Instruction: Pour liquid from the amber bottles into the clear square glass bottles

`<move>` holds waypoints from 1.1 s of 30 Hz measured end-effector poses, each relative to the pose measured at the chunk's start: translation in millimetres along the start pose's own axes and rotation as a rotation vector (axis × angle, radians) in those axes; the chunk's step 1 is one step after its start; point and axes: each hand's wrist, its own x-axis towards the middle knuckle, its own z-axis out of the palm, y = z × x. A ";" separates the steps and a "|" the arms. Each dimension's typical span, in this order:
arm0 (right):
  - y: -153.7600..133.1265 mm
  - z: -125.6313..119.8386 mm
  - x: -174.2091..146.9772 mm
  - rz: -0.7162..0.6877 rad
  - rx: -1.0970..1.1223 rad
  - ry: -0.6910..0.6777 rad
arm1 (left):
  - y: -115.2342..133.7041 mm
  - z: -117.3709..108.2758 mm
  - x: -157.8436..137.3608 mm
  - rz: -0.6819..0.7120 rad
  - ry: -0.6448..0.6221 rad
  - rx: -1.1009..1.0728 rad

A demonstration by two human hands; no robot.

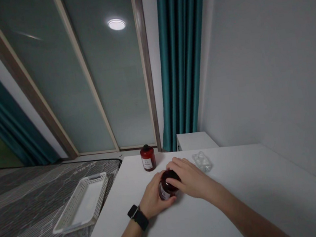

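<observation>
With the jar at six o'clock in view, over the surface, the left hand best keeps its grip wrapped snugly round the side while the right hand clasps the top squarely, avoiding the bottle at eleven.

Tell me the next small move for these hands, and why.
Probably a gentle twist of the right hand at the top of the dark red bottle: its thumb and fingers grip there, while the left hand holds the side.
</observation>
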 end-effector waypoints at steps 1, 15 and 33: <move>0.8 -0.8 0.1 -0.010 -0.010 -0.014 | 0.0 0.0 -0.1 -0.006 -0.003 -0.003; 35.0 3.0 -34.7 0.023 0.286 0.377 | -11.4 5.4 -1.7 -0.148 0.119 -0.085; 168.8 72.0 -133.5 0.502 -0.007 0.438 | -30.8 13.2 3.9 -0.277 0.231 -0.067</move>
